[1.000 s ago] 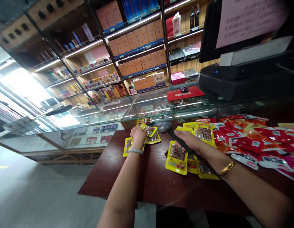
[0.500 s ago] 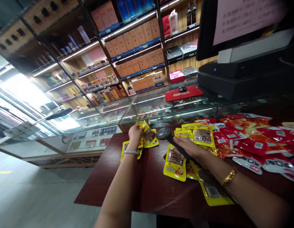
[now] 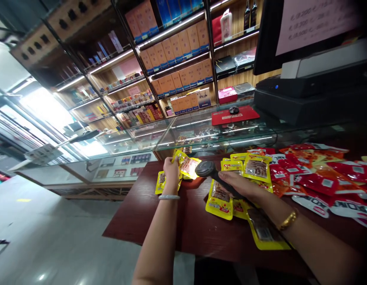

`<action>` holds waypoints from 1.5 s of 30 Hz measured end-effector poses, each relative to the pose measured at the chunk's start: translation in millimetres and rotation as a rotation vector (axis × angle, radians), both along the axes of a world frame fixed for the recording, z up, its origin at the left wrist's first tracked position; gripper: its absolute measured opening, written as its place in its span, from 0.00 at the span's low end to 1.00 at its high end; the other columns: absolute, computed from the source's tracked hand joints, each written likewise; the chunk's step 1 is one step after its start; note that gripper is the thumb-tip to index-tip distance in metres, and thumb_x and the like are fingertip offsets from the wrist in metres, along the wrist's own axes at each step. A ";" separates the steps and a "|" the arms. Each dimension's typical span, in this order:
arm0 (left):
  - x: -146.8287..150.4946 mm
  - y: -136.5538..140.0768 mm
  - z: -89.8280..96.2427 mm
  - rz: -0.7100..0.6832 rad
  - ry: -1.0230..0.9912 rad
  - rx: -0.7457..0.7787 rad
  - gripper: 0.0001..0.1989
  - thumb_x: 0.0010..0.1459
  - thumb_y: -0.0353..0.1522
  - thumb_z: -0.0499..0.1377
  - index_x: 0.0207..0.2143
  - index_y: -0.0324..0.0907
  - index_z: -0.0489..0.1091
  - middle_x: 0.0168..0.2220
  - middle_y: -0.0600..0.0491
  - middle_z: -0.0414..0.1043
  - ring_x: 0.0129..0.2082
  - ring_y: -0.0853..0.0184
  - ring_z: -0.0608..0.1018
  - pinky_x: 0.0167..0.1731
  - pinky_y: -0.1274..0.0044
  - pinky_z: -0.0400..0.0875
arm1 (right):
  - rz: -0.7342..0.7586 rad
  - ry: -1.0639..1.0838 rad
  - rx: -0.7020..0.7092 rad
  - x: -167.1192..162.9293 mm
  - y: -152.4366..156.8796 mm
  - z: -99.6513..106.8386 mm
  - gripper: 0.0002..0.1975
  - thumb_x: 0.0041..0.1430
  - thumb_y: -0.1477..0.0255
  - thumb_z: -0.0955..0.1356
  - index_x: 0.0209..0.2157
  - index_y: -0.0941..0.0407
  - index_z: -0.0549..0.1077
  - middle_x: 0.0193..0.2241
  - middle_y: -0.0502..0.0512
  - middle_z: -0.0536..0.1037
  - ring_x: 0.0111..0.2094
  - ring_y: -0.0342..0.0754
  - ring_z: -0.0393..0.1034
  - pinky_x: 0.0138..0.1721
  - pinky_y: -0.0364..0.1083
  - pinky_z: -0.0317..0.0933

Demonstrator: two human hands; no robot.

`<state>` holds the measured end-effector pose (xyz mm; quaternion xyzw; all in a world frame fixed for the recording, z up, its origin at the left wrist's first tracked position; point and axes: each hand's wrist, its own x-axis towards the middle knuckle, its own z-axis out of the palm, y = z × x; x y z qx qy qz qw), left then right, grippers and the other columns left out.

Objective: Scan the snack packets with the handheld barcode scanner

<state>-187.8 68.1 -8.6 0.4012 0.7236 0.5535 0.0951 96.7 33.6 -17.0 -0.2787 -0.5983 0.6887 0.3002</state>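
Note:
My left hand [image 3: 171,171] pinches the edge of a yellow snack packet [image 3: 187,165], tilted up above the dark red table [image 3: 189,225]. A black barcode scanner [image 3: 206,169] is gripped in my right hand [image 3: 238,184], its head close to that packet and lit brightly over it. Under and beside my left hand lie more yellow packets [image 3: 160,182], partly hidden by it. Further yellow packets [image 3: 220,202] with clear windows lie below and around my right hand. Its forearm covers part of a larger yellow packet [image 3: 265,231].
Many red and orange packets [image 3: 320,178] are heaped on the right. Behind the table runs a glass display counter [image 3: 171,138] with a mouse [image 3: 234,110] on a red mat [image 3: 219,118]. A monitor [image 3: 265,43] stands at the back right, before shelves of boxes [image 3: 177,49].
The packet in my left hand has turned its face toward the scanner, and a bright light now falls on it. The view has shifted slightly, moving the scene to the right.

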 end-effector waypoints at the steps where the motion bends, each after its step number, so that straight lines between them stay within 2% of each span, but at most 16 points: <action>1: 0.9 0.5 0.4 0.010 0.004 0.004 0.11 0.57 0.40 0.59 0.32 0.42 0.67 0.29 0.55 0.70 0.29 0.70 0.71 0.29 0.79 0.65 | -0.004 0.001 -0.001 0.3 0.5 -0.2 0.28 0.56 0.42 0.66 0.28 0.55 0.66 0.15 0.44 0.69 0.13 0.38 0.57 0.16 0.41 0.49; 4: 12.7 5.6 0.4 -0.030 -0.086 -0.012 0.14 0.58 0.43 0.59 0.34 0.40 0.69 0.30 0.54 0.72 0.29 0.69 0.73 0.29 0.79 0.66 | -0.015 0.033 -0.059 2.9 3.1 -1.4 0.28 0.55 0.42 0.67 0.31 0.55 0.68 0.16 0.44 0.70 0.12 0.39 0.57 0.16 0.41 0.49; 8: 34.8 18.9 -1.3 -0.327 -0.247 -0.105 0.21 0.64 0.47 0.52 0.46 0.41 0.71 0.34 0.49 0.76 0.32 0.66 0.78 0.33 0.75 0.71 | -0.041 0.103 -0.139 7.9 7.9 -3.8 0.26 0.56 0.44 0.67 0.31 0.54 0.66 0.16 0.44 0.70 0.12 0.40 0.59 0.16 0.40 0.50; 11: 33.4 23.3 -3.5 -0.241 0.138 -0.314 0.20 0.62 0.44 0.55 0.49 0.40 0.71 0.44 0.41 0.77 0.46 0.57 0.78 0.45 0.68 0.70 | -0.083 0.121 -0.151 9.7 10.5 -4.5 0.26 0.55 0.44 0.69 0.31 0.54 0.66 0.16 0.44 0.69 0.12 0.39 0.59 0.15 0.40 0.50; 13: 25.5 21.7 -6.3 -0.097 0.498 -0.526 0.25 0.56 0.45 0.62 0.49 0.37 0.72 0.50 0.34 0.74 0.54 0.47 0.73 0.53 0.62 0.65 | -0.102 0.124 -0.161 9.3 11.5 -4.7 0.26 0.55 0.44 0.69 0.32 0.54 0.66 0.16 0.43 0.69 0.12 0.39 0.58 0.15 0.40 0.50; 15: 18.7 18.9 -9.6 -0.046 0.729 -0.692 0.32 0.50 0.49 0.65 0.50 0.34 0.72 0.54 0.30 0.70 0.58 0.41 0.68 0.56 0.59 0.60 | -0.103 0.122 -0.175 8.2 11.7 -4.6 0.26 0.55 0.44 0.69 0.32 0.54 0.65 0.16 0.44 0.69 0.12 0.39 0.57 0.14 0.40 0.50; 17: 15.8 17.8 -12.0 -0.080 0.824 -0.775 0.36 0.49 0.52 0.64 0.50 0.34 0.72 0.56 0.29 0.68 0.59 0.39 0.67 0.56 0.59 0.59 | -0.105 0.115 -0.178 7.1 11.1 -3.6 0.26 0.55 0.44 0.69 0.32 0.53 0.65 0.16 0.44 0.69 0.12 0.39 0.57 0.14 0.40 0.51; 20: 15.3 20.4 -13.2 -0.156 0.867 -0.813 0.32 0.49 0.52 0.64 0.48 0.36 0.74 0.55 0.32 0.70 0.59 0.42 0.67 0.57 0.60 0.58 | -0.124 0.106 -0.173 6.3 9.9 -0.7 0.26 0.53 0.43 0.70 0.32 0.53 0.66 0.15 0.44 0.69 0.12 0.39 0.57 0.14 0.40 0.51; 23: 12.0 23.3 -14.4 -0.188 0.787 -0.756 0.22 0.52 0.46 0.65 0.42 0.39 0.74 0.50 0.35 0.75 0.55 0.46 0.73 0.53 0.64 0.63 | -0.140 0.105 -0.177 6.3 10.1 0.8 0.27 0.51 0.42 0.70 0.31 0.53 0.65 0.14 0.43 0.68 0.11 0.40 0.56 0.14 0.41 0.51; 26: 6.2 21.0 -17.2 -0.136 0.513 -0.564 0.10 0.57 0.38 0.61 0.39 0.42 0.72 0.40 0.42 0.79 0.43 0.55 0.79 0.41 0.70 0.68 | -0.136 0.090 -0.157 7.1 11.2 -0.9 0.28 0.52 0.42 0.69 0.30 0.53 0.66 0.15 0.44 0.69 0.11 0.39 0.57 0.14 0.40 0.50; 30: 3.8 12.7 -18.3 -0.133 0.227 -0.324 0.08 0.61 0.36 0.56 0.41 0.43 0.69 0.33 0.49 0.79 0.32 0.65 0.80 0.33 0.76 0.69 | -0.079 0.058 -0.093 8.3 10.0 -2.9 0.27 0.54 0.42 0.68 0.30 0.54 0.67 0.16 0.45 0.70 0.12 0.39 0.59 0.14 0.40 0.51; 33: 5.8 9.7 -16.9 -0.111 0.316 -0.442 0.15 0.61 0.41 0.58 0.44 0.41 0.69 0.41 0.41 0.79 0.41 0.58 0.81 0.39 0.72 0.70 | -0.053 0.048 -0.095 8.0 6.8 -0.2 0.28 0.53 0.42 0.68 0.31 0.54 0.68 0.15 0.44 0.69 0.12 0.39 0.58 0.14 0.40 0.52; 37: 6.9 14.4 -17.8 -0.135 0.350 -0.626 0.16 0.48 0.38 0.69 0.35 0.39 0.71 0.43 0.33 0.78 0.49 0.47 0.78 0.45 0.67 0.68 | -0.070 0.049 -0.122 6.7 3.1 4.6 0.29 0.51 0.41 0.69 0.32 0.54 0.66 0.15 0.43 0.69 0.11 0.39 0.57 0.14 0.40 0.53; 39: 6.9 18.3 -19.5 -0.176 0.304 -0.639 0.13 0.43 0.33 0.71 0.28 0.40 0.70 0.36 0.37 0.79 0.45 0.48 0.80 0.42 0.67 0.69 | -0.073 0.041 -0.126 6.3 2.6 5.2 0.29 0.50 0.40 0.70 0.32 0.54 0.66 0.15 0.43 0.69 0.11 0.39 0.57 0.14 0.40 0.52; 42: 8.8 21.6 -22.8 -0.263 0.187 -0.639 0.15 0.43 0.34 0.71 0.19 0.42 0.66 0.20 0.48 0.73 0.30 0.55 0.80 0.33 0.71 0.69 | -0.069 0.040 -0.131 6.0 3.6 3.0 0.29 0.50 0.41 0.70 0.33 0.53 0.66 0.15 0.43 0.69 0.11 0.38 0.57 0.14 0.39 0.52; 45: 11.5 19.9 -26.1 -0.327 0.029 -0.576 0.18 0.50 0.40 0.67 0.19 0.43 0.64 0.14 0.56 0.63 0.15 0.67 0.69 0.21 0.76 0.62 | -0.068 0.040 -0.134 6.1 5.9 -1.0 0.30 0.49 0.40 0.70 0.32 0.53 0.65 0.14 0.43 0.69 0.11 0.39 0.57 0.13 0.39 0.52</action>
